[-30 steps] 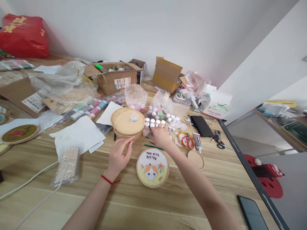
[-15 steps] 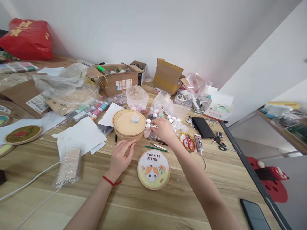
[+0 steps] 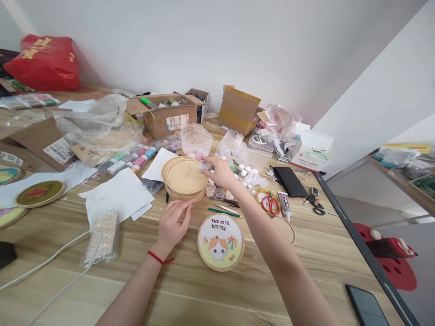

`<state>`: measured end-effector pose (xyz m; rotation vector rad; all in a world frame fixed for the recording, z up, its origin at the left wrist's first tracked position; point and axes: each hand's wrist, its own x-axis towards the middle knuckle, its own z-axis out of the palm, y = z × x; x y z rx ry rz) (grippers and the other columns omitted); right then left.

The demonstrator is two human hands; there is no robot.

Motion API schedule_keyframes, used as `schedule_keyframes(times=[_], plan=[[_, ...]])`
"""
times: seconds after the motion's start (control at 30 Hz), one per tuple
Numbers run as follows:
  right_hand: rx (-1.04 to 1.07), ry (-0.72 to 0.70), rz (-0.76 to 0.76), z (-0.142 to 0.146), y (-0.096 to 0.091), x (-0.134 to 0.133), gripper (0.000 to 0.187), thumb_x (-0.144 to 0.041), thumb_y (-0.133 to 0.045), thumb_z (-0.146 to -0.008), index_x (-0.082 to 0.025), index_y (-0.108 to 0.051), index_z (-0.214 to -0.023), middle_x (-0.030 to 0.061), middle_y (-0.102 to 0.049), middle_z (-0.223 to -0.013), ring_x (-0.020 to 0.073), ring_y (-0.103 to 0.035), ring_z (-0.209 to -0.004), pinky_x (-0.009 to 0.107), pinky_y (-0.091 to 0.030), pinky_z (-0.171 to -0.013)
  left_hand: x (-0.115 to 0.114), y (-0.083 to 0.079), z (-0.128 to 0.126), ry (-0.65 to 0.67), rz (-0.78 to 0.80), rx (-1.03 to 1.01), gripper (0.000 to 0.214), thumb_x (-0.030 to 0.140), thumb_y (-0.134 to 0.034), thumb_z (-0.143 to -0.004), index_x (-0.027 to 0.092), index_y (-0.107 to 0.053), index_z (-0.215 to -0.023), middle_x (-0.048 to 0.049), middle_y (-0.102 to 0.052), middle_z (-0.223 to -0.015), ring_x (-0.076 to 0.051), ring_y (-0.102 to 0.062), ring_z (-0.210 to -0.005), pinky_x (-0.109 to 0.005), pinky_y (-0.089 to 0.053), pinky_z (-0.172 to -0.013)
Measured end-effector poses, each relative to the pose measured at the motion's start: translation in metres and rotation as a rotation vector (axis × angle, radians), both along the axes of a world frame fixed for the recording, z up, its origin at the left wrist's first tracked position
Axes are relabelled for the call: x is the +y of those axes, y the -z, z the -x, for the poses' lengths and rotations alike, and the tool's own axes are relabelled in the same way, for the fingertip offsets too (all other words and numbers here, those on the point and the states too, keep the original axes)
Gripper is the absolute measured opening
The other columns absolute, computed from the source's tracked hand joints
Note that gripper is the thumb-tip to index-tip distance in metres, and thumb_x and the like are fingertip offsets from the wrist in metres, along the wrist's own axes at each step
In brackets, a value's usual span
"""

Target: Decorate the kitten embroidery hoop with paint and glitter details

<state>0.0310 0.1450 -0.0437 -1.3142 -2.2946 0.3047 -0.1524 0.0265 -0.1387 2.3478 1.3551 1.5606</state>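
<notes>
**Right hand pinches a small clear pot above the wooden discs**

Around the work, the bench (image 3: 190,290) is crowded: a bubble-wrap bag (image 3: 196,141) stands just behind the stack of wooden discs (image 3: 185,177), white-capped paint pots (image 3: 245,174) sit to its right, and loose paper (image 3: 115,194) lies to its left. Nothing stands between the right hand (image 3: 220,172) and the small clear pot (image 3: 205,165): its fingers (image 3: 213,164) are closed on the pot, holding it over the stack's right rim. The left hand (image 3: 173,224) lies nearer the viewer, its fingers (image 3: 180,207) loosely curled and gripping nothing visible, just beside the stack's front edge. An embroidery hoop (image 3: 220,242) lies on the bench near that hand.
</notes>
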Motion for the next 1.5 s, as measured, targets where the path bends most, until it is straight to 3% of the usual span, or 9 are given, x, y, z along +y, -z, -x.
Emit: schedule_keyframes(times=[0.1,0.23,0.4,0.63,0.83,0.93,1.07,1.23,1.5], plan=[[0.070,0.045,-0.012,-0.036,0.004,-0.017,0.038,-0.030,-0.066,-0.087,-0.017,-0.063,-0.123,0.0095,-0.067,-0.123,0.0212,-0.058,-0.116,0.036,-0.040,-0.102,-0.001,-0.001,-0.001,0.005,-0.016,-0.003,0.027,0.009,-0.055,-0.088,0.022,-0.064,-0.111,-0.0031,-0.075,-0.090,-0.018,-0.066,-0.087,-0.034,-0.054,-0.082],[-0.041,0.088,0.009,-0.066,0.028,-0.038,0.038,-0.034,-0.076,-0.078,-0.022,-0.070,-0.113,0.0113,-0.064,-0.126,0.0275,-0.050,-0.126,0.048,-0.033,-0.108,-0.001,-0.002,-0.002,0.014,-0.042,0.010,0.029,0.007,-0.056,-0.087,0.022,-0.064,-0.110,-0.0027,-0.075,-0.090,-0.018,-0.066,-0.087,-0.033,-0.053,-0.082],[-0.172,0.145,-0.018,-0.066,0.054,-0.050,0.036,-0.036,-0.078,-0.076,-0.030,-0.072,-0.111,0.0098,-0.055,-0.138,0.0330,-0.035,-0.137,0.062,-0.017,-0.112,0.001,-0.003,0.001,0.005,-0.053,0.015,0.029,0.005,-0.057,-0.086,0.021,-0.064,-0.109,-0.0037,-0.075,-0.091,-0.018,-0.066,-0.087,-0.034,-0.053,-0.081],[-0.261,0.159,-0.051,-0.059,0.062,-0.050,0.046,-0.033,-0.075,-0.079,-0.032,-0.066,-0.124,0.0090,-0.047,-0.148,0.0344,-0.028,-0.141,0.067,-0.010,-0.112,0.001,-0.001,0.003,-0.008,-0.038,0.034,0.027,0.007,-0.056,-0.087,0.021,-0.064,-0.109,-0.0036,-0.075,-0.089,-0.018,-0.067,-0.087,-0.035,-0.054,-0.081],[-0.188,0.140,-0.125,-0.066,0.058,-0.053,0.048,-0.030,-0.073,-0.080,-0.028,-0.064,-0.127,0.0093,-0.051,-0.144,0.0321,-0.031,-0.140,0.063,-0.014,-0.115,0.002,0.003,0.001,-0.002,-0.028,0.047,0.026,0.008,-0.056,-0.087,0.021,-0.065,-0.108,-0.0031,-0.075,-0.088,-0.018,-0.066,-0.086,-0.035,-0.053,-0.081],[-0.042,0.161,-0.170,-0.078,0.052,-0.063,0.042,-0.032,-0.069,-0.085,-0.023,-0.064,-0.126,0.0114,-0.058,-0.136,0.0284,-0.041,-0.135,0.052,-0.029,-0.113,0.002,0.002,0.001,0.014,-0.026,0.038,0.027,0.007,-0.056,-0.087,0.021,-0.065,-0.108,-0.0027,-0.075,-0.088,-0.018,-0.066,-0.087,-0.035,-0.054,-0.081],[0.081,0.279,-0.053,-0.100,0.049,-0.087,0.023,-0.029,-0.055,-0.093,-0.021,-0.073,-0.105,0.0094,-0.073,-0.104,0.0222,-0.066,-0.098,0.035,-0.051,-0.089,0.001,0.001,-0.001,0.012,0.000,0.018,0.024,0.010,-0.054,-0.088,0.021,-0.066,-0.106,-0.0035,-0.075,-0.090,-0.018,-0.066,-0.086,-0.035,-0.054,-0.081],[-0.058,0.241,0.156,-0.110,0.066,-0.108,0.020,-0.019,-0.057,-0.090,-0.023,-0.076,-0.092,0.0057,-0.075,-0.098,0.0195,-0.069,-0.092,0.031,-0.052,-0.084,0.001,0.005,-0.006,0.015,0.052,-0.002,0.020,0.014,-0.053,-0.089,0.021,-0.068,-0.101,-0.0043,-0.075,-0.090,-0.019,-0.067,-0.085,-0.036,-0.055,-0.081],[-0.121,0.321,0.162,-0.115,0.088,-0.108,0.023,-0.015,-0.056,-0.089,-0.020,-0.072,-0.106,0.0088,-0.069,-0.110,0.0213,-0.064,-0.104,0.032,-0.050,-0.089,0.004,0.014,-0.009,0.020,0.077,-0.026,0.019,0.017,-0.053,-0.090,0.021,-0.069,-0.099,-0.0045,-0.074,-0.086,-0.018,-0.067,-0.082,-0.035,-0.055,-0.080]])
